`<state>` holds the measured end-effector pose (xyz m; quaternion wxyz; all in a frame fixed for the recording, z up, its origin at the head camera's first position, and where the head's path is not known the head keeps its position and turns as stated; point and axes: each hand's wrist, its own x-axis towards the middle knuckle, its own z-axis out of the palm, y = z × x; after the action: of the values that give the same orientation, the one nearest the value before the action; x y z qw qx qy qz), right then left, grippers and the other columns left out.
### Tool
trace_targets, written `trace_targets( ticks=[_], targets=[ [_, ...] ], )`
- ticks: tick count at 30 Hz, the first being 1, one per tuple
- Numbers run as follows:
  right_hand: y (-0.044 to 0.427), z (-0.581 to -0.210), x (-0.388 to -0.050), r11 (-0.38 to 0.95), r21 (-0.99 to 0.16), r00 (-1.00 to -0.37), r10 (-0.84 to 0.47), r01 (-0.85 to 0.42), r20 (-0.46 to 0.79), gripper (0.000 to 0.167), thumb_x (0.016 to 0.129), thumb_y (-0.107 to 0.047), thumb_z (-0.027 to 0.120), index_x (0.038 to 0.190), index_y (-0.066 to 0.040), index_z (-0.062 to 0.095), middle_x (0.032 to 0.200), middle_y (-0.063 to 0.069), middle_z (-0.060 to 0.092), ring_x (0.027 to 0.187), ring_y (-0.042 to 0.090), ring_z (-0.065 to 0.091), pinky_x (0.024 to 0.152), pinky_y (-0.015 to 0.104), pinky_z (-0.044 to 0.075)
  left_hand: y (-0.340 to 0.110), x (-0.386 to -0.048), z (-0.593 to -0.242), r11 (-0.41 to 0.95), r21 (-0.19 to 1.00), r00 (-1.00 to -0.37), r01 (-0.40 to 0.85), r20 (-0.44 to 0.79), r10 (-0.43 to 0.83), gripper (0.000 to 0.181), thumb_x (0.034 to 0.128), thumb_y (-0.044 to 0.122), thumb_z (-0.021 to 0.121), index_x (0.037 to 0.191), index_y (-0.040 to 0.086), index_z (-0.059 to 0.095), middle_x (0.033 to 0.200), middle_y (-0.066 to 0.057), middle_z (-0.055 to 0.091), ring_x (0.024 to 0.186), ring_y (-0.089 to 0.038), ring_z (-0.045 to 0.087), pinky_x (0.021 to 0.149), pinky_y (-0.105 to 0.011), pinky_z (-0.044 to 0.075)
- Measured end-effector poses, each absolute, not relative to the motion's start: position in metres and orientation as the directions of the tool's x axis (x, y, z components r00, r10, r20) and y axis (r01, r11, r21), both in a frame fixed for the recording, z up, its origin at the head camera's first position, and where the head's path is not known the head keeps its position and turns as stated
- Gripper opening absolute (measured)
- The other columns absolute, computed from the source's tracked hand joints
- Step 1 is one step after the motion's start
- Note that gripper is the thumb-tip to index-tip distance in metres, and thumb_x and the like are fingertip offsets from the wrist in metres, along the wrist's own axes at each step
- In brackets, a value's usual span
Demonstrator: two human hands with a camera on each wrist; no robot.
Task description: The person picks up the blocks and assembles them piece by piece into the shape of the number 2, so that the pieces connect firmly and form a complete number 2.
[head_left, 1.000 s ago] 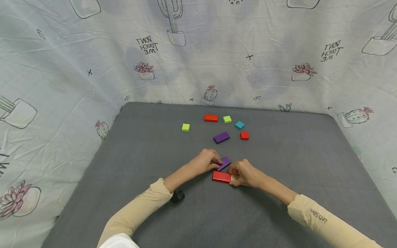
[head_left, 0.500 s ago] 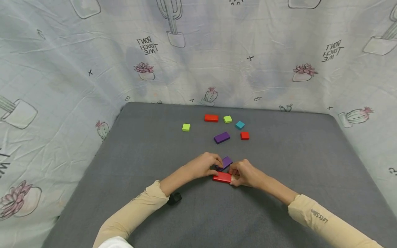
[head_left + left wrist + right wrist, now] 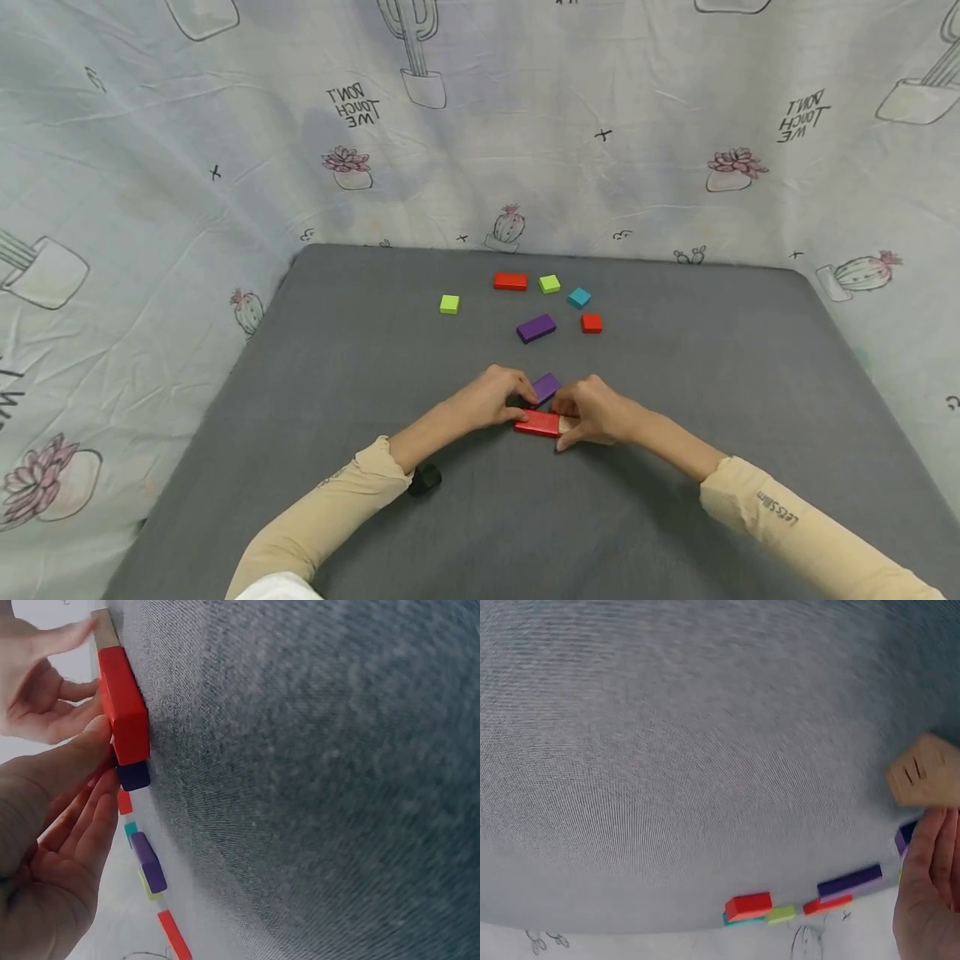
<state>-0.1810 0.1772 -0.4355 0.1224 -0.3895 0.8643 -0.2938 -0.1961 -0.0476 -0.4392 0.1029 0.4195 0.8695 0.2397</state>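
A red block (image 3: 537, 423) lies on the grey tabletop, a bare wooden block (image 3: 567, 425) against its right end. Behind them a purple block (image 3: 547, 388) slants. My left hand (image 3: 487, 400) has its thumb on the red block and its fingers at the purple one, squeezing across both. At the wooden block, my right hand (image 3: 600, 410) has its fingers along the far side; the thumb is stretched out at the near top edge. Dark slots mark the wooden block's end (image 3: 922, 772) in the right wrist view. The left hand hides part of the purple block.
Farther back lie another purple block (image 3: 536, 328), a red bar (image 3: 510, 282), a red cube (image 3: 592, 323), a teal cube (image 3: 579, 297) and two lime cubes, one left (image 3: 449, 304) and one right (image 3: 550, 284). A cactus-print curtain (image 3: 600, 183) rises behind the table.
My left thumb has come down from the purple block onto the red block, with the fingers staying at the purple one. My right thumb has straightened away from the wooden block's side.
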Motion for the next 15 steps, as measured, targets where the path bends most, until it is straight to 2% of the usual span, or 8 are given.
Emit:
trace_targets(
  ticks=[2,4,9,12,15],
  targets=[
    [0.180,-0.429,-0.186,0.537,-0.616,-0.683,-0.731,-0.576,0.001,0.045,0.069,-0.030,0.087,0.096,0.001,0.071,0.084,0.004,0.070,0.072,0.011,0.064,0.065,0.023,0.054,-0.048,-0.196,-0.440,0.527,0.506,-0.626,0.682,0.032,0.779,0.022,0.0805,0.013,0.078,0.102,0.006,0.076,0.104,-0.006,0.069,0.102,-0.018,0.064,0.088,-0.028,0.050],
    [0.185,-0.421,-0.194,0.550,-0.627,-0.706,-0.708,-0.552,0.001,0.044,0.073,-0.028,0.084,0.101,0.003,0.070,0.089,0.007,0.070,0.077,0.015,0.066,0.068,0.026,0.055,-0.048,-0.197,-0.440,0.523,0.507,-0.624,0.686,0.040,0.780,0.021,0.0806,0.012,0.078,0.101,0.006,0.076,0.104,-0.006,0.070,0.101,-0.018,0.064,0.089,-0.028,0.050],
    [0.195,-0.410,-0.227,0.570,-0.547,-0.730,-0.673,-0.613,0.116,0.033,0.079,-0.007,0.078,0.106,0.007,0.067,0.095,0.017,0.069,0.081,0.025,0.066,0.070,0.038,0.055,-0.048,-0.197,-0.440,0.537,0.506,-0.629,0.675,0.014,0.778,0.021,0.0805,0.013,0.078,0.100,0.007,0.076,0.104,-0.005,0.070,0.102,-0.017,0.064,0.089,-0.028,0.050],
    [0.190,-0.409,-0.250,0.568,-0.473,-0.705,-0.685,-0.674,0.183,0.038,0.078,0.001,0.076,0.113,0.010,0.064,0.108,0.025,0.065,0.084,0.032,0.064,0.070,0.043,0.054,-0.048,-0.196,-0.438,0.547,0.515,-0.638,0.660,-0.001,0.770,0.021,0.0804,0.012,0.078,0.100,0.007,0.076,0.104,-0.005,0.070,0.102,-0.017,0.064,0.088,-0.028,0.050],
    [0.180,-0.413,-0.269,0.576,-0.439,-0.687,-0.712,-0.690,0.147,0.049,0.079,0.001,0.075,0.124,0.010,0.058,0.126,0.029,0.055,0.105,0.040,0.058,0.084,0.050,0.050,-0.048,-0.195,-0.438,0.552,0.519,-0.644,0.653,-0.003,0.765,0.020,0.0803,0.012,0.078,0.100,0.007,0.076,0.105,-0.006,0.070,0.103,-0.018,0.063,0.089,-0.028,0.050]
  ],
)
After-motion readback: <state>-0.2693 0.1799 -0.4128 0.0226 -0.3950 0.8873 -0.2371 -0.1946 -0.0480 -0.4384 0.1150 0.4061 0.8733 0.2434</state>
